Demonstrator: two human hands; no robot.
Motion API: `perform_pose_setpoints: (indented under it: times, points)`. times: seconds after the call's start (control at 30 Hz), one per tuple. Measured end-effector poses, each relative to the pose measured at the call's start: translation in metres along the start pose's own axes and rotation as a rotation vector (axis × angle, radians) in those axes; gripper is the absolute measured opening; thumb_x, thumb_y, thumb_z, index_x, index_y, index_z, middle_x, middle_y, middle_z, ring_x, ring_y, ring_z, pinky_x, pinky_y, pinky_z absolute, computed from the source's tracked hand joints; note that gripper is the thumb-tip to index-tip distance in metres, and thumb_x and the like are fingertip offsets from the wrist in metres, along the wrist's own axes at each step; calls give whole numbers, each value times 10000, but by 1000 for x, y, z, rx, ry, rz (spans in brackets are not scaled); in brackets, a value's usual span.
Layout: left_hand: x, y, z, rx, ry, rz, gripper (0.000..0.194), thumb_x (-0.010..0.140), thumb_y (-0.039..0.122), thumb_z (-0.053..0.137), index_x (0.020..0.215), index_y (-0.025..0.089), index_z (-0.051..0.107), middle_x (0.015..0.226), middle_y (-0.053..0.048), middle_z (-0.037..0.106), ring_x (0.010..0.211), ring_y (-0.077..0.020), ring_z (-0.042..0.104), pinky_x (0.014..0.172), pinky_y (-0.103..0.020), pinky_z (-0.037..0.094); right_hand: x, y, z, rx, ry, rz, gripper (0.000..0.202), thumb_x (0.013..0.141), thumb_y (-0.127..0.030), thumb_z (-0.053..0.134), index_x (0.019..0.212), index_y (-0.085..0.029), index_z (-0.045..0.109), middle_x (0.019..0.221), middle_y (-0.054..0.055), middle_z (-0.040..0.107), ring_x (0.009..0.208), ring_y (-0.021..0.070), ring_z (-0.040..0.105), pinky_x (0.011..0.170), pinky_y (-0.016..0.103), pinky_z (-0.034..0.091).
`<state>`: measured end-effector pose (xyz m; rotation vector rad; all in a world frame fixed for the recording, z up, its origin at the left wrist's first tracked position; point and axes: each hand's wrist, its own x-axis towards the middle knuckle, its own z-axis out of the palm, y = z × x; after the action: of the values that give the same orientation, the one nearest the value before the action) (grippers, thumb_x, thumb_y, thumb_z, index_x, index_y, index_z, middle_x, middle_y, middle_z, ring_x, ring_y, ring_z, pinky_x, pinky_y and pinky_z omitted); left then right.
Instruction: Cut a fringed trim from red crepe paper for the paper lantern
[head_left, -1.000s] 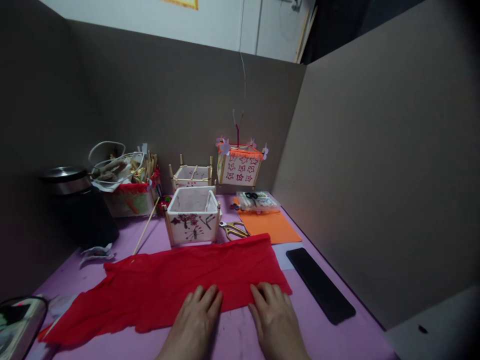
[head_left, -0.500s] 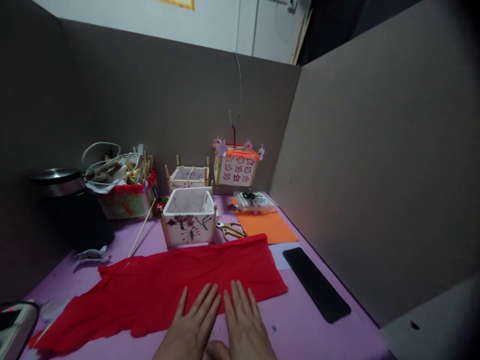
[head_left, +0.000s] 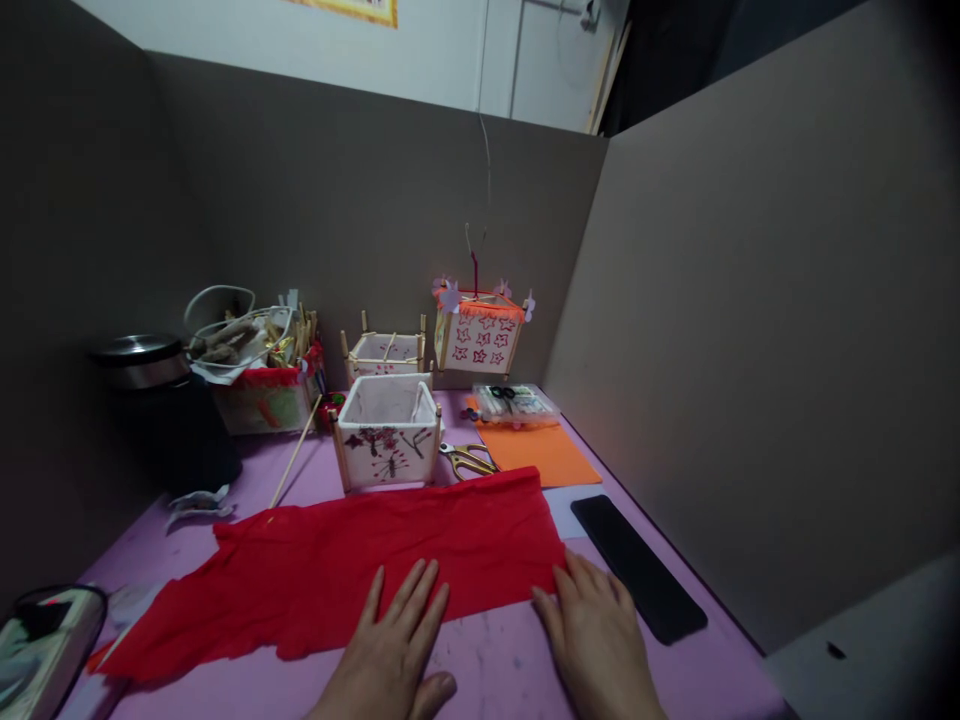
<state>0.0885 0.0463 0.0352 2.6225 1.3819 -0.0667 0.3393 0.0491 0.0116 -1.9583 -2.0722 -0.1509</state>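
A long, wrinkled red cloth (head_left: pixel 322 570) lies spread across the purple tabletop in front of me. My left hand (head_left: pixel 397 640) rests on its near edge, palm down, fingers stretched and spread. At the cloth's right end, my right hand (head_left: pixel 596 630) has its fingers bent over the near corner, thumb close to the forefinger; that corner is hidden under them. Just beyond the cloth stands a white lantern box (head_left: pixel 390 455) with wooden corner posts and painted flowers. Gold-handled scissors (head_left: pixel 469 460) lie beside it.
A black phone-like slab (head_left: pixel 637 570) lies right of my right hand. Behind are orange paper (head_left: pixel 540 455), a clear case (head_left: pixel 517 402), a hanging star-patterned lantern (head_left: pixel 480 340) and a second frame (head_left: pixel 386 350). Leftward stand a dark canister (head_left: pixel 169 430), a filled box (head_left: pixel 262 405) and a power strip (head_left: pixel 45 640).
My right hand has moved right, from beside my left hand to the cloth's right corner, and its fingers have bent. My left hand stays flat. The view has shifted slightly.
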Motion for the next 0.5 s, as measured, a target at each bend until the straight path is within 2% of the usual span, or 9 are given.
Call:
perform_pose_setpoints:
  times: [0.07,0.17,0.3,0.37,0.5]
  points:
    - [0,1,-2,-19,-7,-1,620,886,446,429,1439,270,210,1505,-86,160,1387,-330,178,1069,-658,181,7,-2,-5,87,95,-104,307,914,-245,416,1083,-161,659,1175,139,624,1085,291,537,939,473,380]
    - [-1,2,-5,-49,-24,-4,621,886,427,444,1438,276,201,1506,-92,145,1390,-332,161,1068,-665,157,19,-3,-6,205,108,-205,256,907,-173,418,1016,-194,649,1096,98,628,998,242,537,870,391,406]
    - [0,2,-6,-73,-51,-6,621,884,409,466,1434,319,192,1514,-80,132,1393,-336,141,1055,-684,126,37,3,-6,186,-7,-187,162,882,-201,484,971,-187,617,966,86,616,923,248,514,816,387,384]
    - [1,2,-8,-80,-61,-9,619,871,411,495,1424,353,221,1517,-71,149,1391,-346,136,1047,-696,117,45,9,-11,181,-93,-202,101,864,-246,523,880,-192,608,889,67,604,872,238,506,775,364,374]
    - [3,3,-13,-87,-85,-5,630,844,411,540,1414,350,280,1520,-78,147,1395,-335,118,1064,-673,102,56,17,-27,264,-225,-266,150,823,-249,552,690,-186,523,824,31,571,802,187,483,698,287,342]
